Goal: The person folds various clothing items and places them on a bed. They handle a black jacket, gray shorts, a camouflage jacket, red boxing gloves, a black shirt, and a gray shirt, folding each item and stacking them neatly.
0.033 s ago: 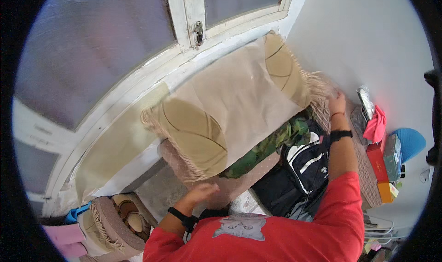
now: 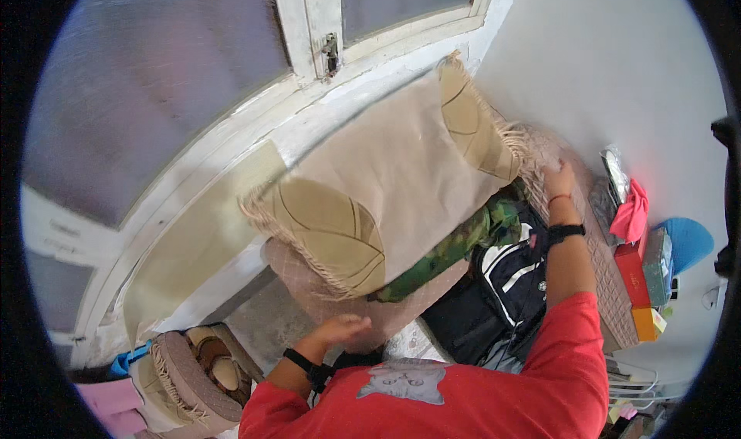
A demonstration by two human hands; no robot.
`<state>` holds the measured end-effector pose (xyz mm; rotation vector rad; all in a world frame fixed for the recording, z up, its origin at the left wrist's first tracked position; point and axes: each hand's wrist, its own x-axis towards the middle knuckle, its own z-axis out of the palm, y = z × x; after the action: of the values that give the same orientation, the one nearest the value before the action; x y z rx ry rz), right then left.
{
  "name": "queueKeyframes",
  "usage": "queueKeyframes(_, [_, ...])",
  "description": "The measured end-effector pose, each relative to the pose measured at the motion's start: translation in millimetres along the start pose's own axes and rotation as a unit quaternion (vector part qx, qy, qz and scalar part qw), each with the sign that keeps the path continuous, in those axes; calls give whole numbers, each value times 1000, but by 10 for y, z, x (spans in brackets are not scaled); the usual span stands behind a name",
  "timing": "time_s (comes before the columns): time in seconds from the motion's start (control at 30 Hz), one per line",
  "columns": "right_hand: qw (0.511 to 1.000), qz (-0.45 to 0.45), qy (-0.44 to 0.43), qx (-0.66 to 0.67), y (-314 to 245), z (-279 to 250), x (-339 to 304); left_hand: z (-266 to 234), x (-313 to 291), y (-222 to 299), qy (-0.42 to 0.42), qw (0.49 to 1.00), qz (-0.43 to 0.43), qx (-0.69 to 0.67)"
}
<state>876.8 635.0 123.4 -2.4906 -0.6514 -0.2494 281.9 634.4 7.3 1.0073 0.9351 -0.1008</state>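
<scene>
The left hand is being held loosely uncurled and empty just short of the near left corner of the fringed beige throw, while the right hand, slightly nearer, is being held beside its right-end fringe; whether anything is being pinched there cannot be told. The throw is being seen ahead of and between the hands, its long axis slanting from near left to far right, camouflage cloth being partly covered by its near edge.
</scene>
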Motion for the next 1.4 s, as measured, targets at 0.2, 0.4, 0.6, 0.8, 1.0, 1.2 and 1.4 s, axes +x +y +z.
queueKeyframes(0.2, [989,59,-95,93,-69,961,-473,-498,688,-285,277,957,8,-82])
queueKeyframes(0.4, [972,101,-107,184,-394,1055,-422,-640,1036,274,405,894,169,-91])
queueKeyframes(0.6, [987,101,-57,110,-168,982,-204,-428,1266,529,351,919,148,-96])
queueKeyframes(0.8, [991,103,75,-36,554,1112,-200,-523,1455,321,368,911,101,-158])
queueKeyframes(1.0, [781,485,-67,388,1422,1259,-997,-487,1410,250,362,894,143,-220])
queueKeyframes(1.2, [777,411,-171,444,889,1513,-1276,-523,1400,221,439,889,92,-94])
queueKeyframes(1.4, [551,313,-158,757,561,1727,-1344,-576,1368,188,370,894,163,-195])
